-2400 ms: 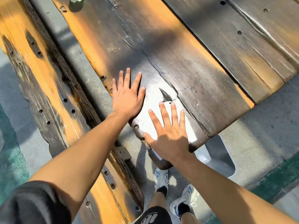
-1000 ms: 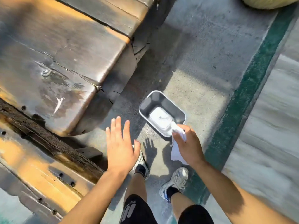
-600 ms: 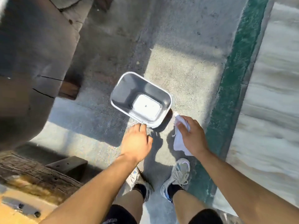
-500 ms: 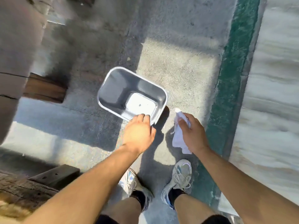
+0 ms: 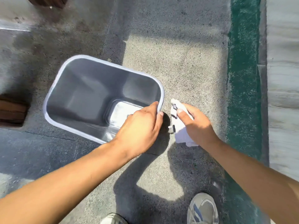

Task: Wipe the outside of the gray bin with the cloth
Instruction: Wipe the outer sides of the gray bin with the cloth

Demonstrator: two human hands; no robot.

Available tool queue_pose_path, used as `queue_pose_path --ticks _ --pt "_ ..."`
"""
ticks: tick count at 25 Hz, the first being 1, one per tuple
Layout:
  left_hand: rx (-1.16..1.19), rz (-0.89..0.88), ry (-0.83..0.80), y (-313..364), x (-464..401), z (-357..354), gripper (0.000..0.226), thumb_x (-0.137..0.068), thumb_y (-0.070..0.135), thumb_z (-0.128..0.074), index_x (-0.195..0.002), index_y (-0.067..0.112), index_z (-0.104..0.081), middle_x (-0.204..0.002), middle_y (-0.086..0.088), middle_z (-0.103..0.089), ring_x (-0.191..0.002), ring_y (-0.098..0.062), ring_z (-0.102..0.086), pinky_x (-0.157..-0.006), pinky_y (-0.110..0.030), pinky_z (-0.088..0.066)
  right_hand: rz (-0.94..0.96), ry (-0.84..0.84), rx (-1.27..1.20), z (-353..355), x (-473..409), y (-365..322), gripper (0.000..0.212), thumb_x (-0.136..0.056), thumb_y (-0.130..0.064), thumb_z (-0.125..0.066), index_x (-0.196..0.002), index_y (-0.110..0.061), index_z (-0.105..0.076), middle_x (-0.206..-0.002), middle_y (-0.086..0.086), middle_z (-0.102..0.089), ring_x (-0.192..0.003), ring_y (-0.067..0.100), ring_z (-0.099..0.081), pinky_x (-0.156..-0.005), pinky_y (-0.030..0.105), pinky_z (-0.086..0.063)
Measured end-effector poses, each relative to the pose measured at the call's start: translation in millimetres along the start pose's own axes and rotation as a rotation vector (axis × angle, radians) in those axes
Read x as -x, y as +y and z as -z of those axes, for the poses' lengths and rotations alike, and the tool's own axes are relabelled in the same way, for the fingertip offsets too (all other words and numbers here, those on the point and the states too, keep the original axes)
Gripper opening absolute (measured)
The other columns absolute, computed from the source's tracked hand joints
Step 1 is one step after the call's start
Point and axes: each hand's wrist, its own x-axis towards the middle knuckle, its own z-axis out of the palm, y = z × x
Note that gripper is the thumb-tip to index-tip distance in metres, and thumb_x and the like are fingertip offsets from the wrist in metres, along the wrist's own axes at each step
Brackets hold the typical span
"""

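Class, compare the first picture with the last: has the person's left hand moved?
Yes. The left hand left the dark wooden bench top and now has its grip on the near rim of the gray plastic bin on the concrete.

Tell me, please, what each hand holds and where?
Left hand grips the gray plastic bin by its near rim corner; right hand holds the crumpled white cloth bunched.

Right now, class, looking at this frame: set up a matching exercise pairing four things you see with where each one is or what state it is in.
Column 1:
1. gray bin
2. cloth
3. left hand
4. shoe

Column 2:
A. at the bottom edge, on the pavement
B. bunched in the right hand
C. grasping the bin's near rim
D. upright and empty on the pavement

Pairs: 1-D, 2-B, 3-C, 4-A
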Motion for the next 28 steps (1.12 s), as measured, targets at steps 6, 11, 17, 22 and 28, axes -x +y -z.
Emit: queue_pose_path --ticks 6,11,17,22,28 --pt "0.086 -0.039 0.204 -14.1 -11.4 17.8 0.034 -0.100 0.041 -0.037 -0.075 0.022 -0.049 -0.054 0.001 -0.044 -0.057 -0.021 -0.045 -0.061 -0.038 -0.032 0.253 0.067 -0.044 -34.1 -70.8 16.3 0.034 -0.100 -0.047 -0.056 -0.132 -0.037 -0.064 -0.115 -0.004 -0.066 -0.092 0.011 -0.068 -0.069 0.019 -0.052" --pt "0.220 -0.032 0.386 -45.6 -23.1 55.9 0.047 -0.099 0.033 -0.050 -0.072 -0.004 -0.044 -0.063 -0.003 -0.032 -0.059 -0.014 -0.030 -0.057 -0.040 -0.030 0.474 0.160 -0.004 -48.8 -107.0 -11.7 0.030 -0.100 -0.045 -0.056 -0.128 -0.042 -0.066 -0.102 -0.007 -0.061 -0.089 -0.009 -0.056 -0.072 0.004 -0.037" --pt "0.767 0.183 0.569 -71.3 11.3 97.4 0.041 -0.097 0.012 -0.056 -0.063 0.017 -0.078 -0.063 0.000 -0.073 -0.064 -0.013 -0.067 -0.066 -0.025 -0.053 0.572 0.218 -0.114 -71.9 -105.7 -55.3 0.018 -0.101 -0.039 -0.056 -0.109 -0.034 -0.072 -0.096 -0.011 -0.053 -0.087 -0.009 -0.051 -0.074 0.007 -0.034" --pt "0.918 0.436 0.757 -92.5 31.5 99.3 0.024 -0.090 0.029 -0.061 -0.074 0.016 -0.074 -0.068 -0.005 -0.070 -0.069 -0.026 -0.065 -0.067 -0.040 -0.051 0.701 0.156 -0.181 -74.2 -95.8 -99.4 0.022 -0.101 -0.037 -0.056 -0.114 -0.031 -0.073 -0.099 -0.015 -0.056 -0.092 -0.017 -0.053 -0.081 0.001 -0.033" --pt "1.036 0.552 0.771 -102.0 34.8 81.2 0.023 -0.091 0.032 -0.054 -0.082 0.014 -0.066 -0.057 0.000 -0.062 -0.058 -0.024 -0.061 -0.059 -0.032 -0.047 0.780 -0.029 -0.082 -96.9 -69.2 -137.3 0.024 -0.101 -0.046 -0.052 -0.112 -0.045 -0.073 -0.102 -0.017 -0.065 -0.101 -0.005 -0.058 -0.090 0.022 -0.044"
